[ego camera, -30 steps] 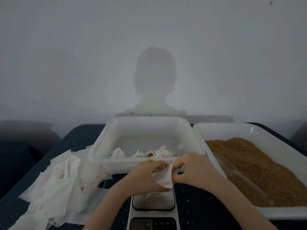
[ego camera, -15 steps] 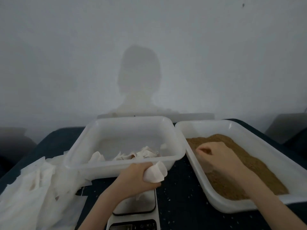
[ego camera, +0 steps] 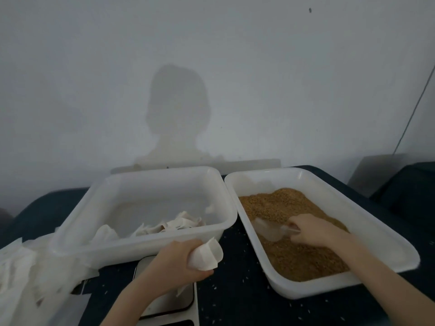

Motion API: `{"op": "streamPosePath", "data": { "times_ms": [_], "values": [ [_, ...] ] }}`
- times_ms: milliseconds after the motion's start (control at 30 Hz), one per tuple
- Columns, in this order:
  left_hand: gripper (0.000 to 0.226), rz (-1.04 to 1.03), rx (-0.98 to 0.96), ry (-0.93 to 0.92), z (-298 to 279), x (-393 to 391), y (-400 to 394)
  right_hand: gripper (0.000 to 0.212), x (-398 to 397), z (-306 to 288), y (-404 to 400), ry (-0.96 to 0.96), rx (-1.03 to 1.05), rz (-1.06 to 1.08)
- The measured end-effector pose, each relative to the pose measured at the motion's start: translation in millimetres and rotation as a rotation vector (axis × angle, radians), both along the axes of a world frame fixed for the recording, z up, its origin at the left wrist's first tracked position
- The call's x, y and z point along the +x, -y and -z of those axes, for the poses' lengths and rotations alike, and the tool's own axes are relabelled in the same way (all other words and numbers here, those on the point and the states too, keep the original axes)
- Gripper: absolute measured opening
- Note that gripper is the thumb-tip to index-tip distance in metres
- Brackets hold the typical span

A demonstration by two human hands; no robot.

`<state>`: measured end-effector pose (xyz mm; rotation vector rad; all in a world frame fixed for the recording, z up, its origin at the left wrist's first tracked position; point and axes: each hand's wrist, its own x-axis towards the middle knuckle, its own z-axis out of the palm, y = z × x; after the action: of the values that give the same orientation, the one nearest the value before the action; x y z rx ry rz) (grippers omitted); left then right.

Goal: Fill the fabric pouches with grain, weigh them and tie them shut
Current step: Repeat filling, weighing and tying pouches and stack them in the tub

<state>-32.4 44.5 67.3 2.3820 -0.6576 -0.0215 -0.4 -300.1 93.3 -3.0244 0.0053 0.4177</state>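
My left hand (ego camera: 180,261) grips a white fabric pouch (ego camera: 207,255), its mouth held open toward the right, above the small white scale (ego camera: 175,302). My right hand (ego camera: 313,229) is inside the right white tray (ego camera: 376,234), closed on the handle of a clear plastic scoop (ego camera: 268,229) that lies in the brown grain (ego camera: 294,255). The scoop's bowl points left, partly sunk in the grain. The middle white bin (ego camera: 98,243) holds several tied pouches (ego camera: 164,227) along its near wall.
A heap of flat empty white pouches (ego camera: 28,278) lies at the left on the dark table (ego camera: 235,302). Loose grains are scattered on the table between scale and tray. A grey wall stands close behind the bins.
My right hand left the pouch, moved right into the grain tray and took hold of the scoop. My left hand kept the pouch over the scale. The camera turned right.
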Motion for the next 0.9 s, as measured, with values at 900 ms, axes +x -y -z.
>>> {"op": "streamPosePath", "data": {
  "times_ms": [900],
  "values": [
    [0.044,-0.065,-0.006,0.009,17.4,3.7,-5.1,0.037,50.9,9.7,6.1,0.237,0.427,0.114]
  ]
}}
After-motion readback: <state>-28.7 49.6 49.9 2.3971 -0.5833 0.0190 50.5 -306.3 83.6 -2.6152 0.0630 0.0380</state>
